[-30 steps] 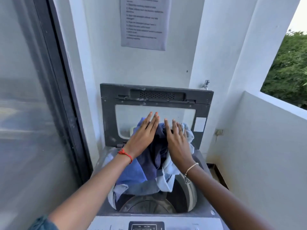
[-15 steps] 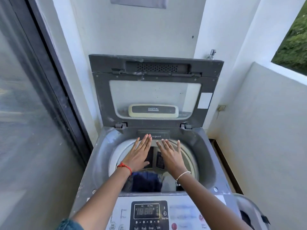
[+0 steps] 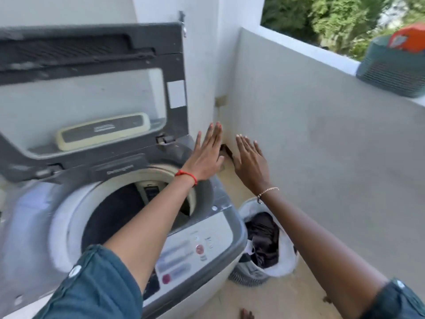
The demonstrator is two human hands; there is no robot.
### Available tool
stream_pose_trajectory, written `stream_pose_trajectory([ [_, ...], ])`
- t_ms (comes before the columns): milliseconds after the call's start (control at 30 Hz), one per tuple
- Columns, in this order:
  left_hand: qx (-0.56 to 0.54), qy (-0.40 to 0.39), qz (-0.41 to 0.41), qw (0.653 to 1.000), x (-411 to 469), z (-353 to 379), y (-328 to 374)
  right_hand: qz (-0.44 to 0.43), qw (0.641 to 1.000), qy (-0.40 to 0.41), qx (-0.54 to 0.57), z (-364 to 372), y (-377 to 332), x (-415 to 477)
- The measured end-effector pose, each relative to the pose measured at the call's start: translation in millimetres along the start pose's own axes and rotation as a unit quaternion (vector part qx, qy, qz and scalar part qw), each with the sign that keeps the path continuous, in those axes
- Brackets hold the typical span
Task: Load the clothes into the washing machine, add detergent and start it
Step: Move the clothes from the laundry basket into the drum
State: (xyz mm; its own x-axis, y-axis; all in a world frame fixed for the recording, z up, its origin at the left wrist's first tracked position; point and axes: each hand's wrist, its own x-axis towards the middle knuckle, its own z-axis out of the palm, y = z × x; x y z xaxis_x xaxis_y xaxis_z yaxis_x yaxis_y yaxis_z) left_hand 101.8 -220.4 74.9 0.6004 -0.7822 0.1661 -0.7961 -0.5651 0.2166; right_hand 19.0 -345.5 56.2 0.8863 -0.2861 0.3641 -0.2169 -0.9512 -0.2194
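Leaning over the right side of the washing machine point(image 3: 34, 226). Lid point(image 3: 92, 84) up, standing at the far side; drum point(image 3: 110, 215) wide open and dark inside, too blurred for any call on the contents. Reaching out with the left hand point(image 3: 207, 155) over the machine's far right corner: fingers straight and spread, gripping nothing. Same story for the right hand point(image 3: 249, 160), just beside it to the right, flat and loose, holding nothing, out by the side wall point(image 3: 322, 157). Red band point(image 3: 187, 176) on the left wrist, thin bracelet point(image 3: 268, 191) on the right. Down on the floor point(image 3: 287, 302), just right of the machine: a laundry basket point(image 3: 285, 263) with dark clothes point(image 3: 264, 238) heaped inside. Control panel point(image 3: 184, 252) along the near edge, untouched. Up on the ledge point(image 3: 310, 47) at far right, a green basket point(image 3: 391, 70) with an orange object point(image 3: 409, 39) on top.
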Motion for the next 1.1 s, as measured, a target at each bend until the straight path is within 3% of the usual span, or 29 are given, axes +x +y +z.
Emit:
stream_pose_trajectory([
  [233, -0.058, -0.056, 0.049, 0.996, 71.6, 86.8, 102.3, 0.115, 0.992, -0.042, -0.011, 36.8, 132.2, -55.2],
  [433, -0.064, -0.134, 0.038, 0.988, 79.7, 208.2, 122.5, 0.161, 0.978, -0.133, -0.001, 112.8, 214.2, -103.8],
  [600, -0.049, -0.208, -0.018, 0.977, 69.0, 328.5, 101.7, 0.15, 0.967, -0.203, 0.019, 205.5, 272.4, -152.0],
  [933, 0.002, -0.352, 0.016, 0.936, 13.1, 548.1, 76.4, 0.105, 0.934, -0.34, -0.003, 384.8, 326.8, -243.2],
  [1100, 0.066, -0.387, -0.021, 0.919, -4.4, 623.8, 76.0, 0.1, 0.912, -0.396, -0.042, 444.6, 343.7, -277.9],
])
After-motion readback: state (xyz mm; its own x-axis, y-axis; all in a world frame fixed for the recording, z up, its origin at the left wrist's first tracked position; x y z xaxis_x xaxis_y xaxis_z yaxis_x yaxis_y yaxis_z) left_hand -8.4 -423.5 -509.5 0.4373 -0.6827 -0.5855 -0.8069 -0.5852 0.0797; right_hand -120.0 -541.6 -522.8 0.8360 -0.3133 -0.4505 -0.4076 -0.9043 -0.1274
